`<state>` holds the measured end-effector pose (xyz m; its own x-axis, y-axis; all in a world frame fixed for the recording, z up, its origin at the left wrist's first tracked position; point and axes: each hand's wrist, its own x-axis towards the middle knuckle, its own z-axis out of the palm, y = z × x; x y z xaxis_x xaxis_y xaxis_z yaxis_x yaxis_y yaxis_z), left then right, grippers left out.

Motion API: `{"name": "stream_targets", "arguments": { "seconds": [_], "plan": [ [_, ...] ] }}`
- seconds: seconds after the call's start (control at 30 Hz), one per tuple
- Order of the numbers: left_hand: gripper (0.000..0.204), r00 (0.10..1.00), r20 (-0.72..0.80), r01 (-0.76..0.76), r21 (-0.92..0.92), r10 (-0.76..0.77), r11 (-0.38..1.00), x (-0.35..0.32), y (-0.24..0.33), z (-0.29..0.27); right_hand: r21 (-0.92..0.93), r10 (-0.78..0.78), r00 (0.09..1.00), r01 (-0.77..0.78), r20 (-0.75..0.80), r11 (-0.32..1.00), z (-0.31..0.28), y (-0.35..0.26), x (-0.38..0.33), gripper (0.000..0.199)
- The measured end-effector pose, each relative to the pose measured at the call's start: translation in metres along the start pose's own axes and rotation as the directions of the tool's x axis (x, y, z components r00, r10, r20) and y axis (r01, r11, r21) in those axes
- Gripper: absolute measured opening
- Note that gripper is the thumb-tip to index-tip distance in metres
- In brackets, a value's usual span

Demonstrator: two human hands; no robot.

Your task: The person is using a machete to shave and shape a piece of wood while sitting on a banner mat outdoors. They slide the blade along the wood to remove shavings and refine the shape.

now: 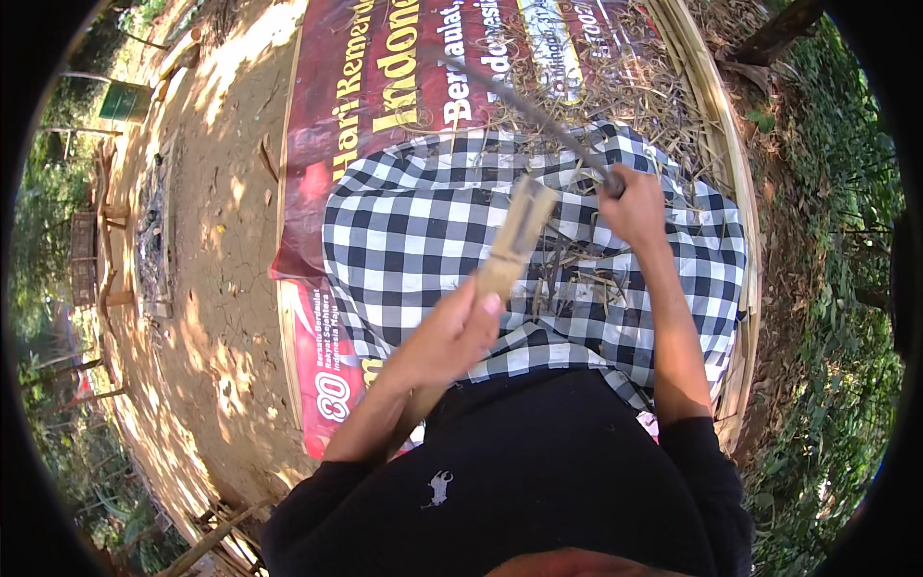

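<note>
My left hand (450,332) is closed round the lower end of a pale, flat piece of bamboo (520,229), slightly blurred, with a dark hollow along its upper part. It is held up at a tilt above the checked cloth. In my right hand (636,210) is the thick end of a long, thin, dark rod-like tool (538,117), which points away to the far left; blur hides whether it has an edge. The tool and the bamboo are apart. A black-and-white checked cloth (385,240) lies over my lap, with dark shavings (567,279) scattered between my hands.
Beneath the cloth lies a red printed banner (312,125), strewn with dry shavings (625,77) at the far right. Bamboo slats (716,96) edge the platform on the right, beside green plants (846,192). Bare earth (221,192) stretches to the left, where a green container (125,102) stands.
</note>
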<state>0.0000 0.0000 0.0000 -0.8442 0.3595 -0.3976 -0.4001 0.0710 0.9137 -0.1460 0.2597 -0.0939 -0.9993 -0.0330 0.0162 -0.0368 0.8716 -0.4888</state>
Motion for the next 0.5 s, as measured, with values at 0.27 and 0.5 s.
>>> {"name": "stream_targets", "arguments": {
  "seconds": [0.27,0.5],
  "plan": [
    [0.031,0.978,-0.124,0.157,-0.075,-0.166,0.985,0.008,0.003,-0.03,0.179,0.087,0.995,-0.077,-0.052,0.981,-0.015,-0.007,-0.026,0.016],
    [0.032,0.989,-0.091,0.111,-0.023,-0.113,0.994,0.027,0.008,-0.009,0.295,-0.248,0.966,0.259,-0.073,0.92,-0.012,-0.033,-0.057,0.017]
  ]
}}
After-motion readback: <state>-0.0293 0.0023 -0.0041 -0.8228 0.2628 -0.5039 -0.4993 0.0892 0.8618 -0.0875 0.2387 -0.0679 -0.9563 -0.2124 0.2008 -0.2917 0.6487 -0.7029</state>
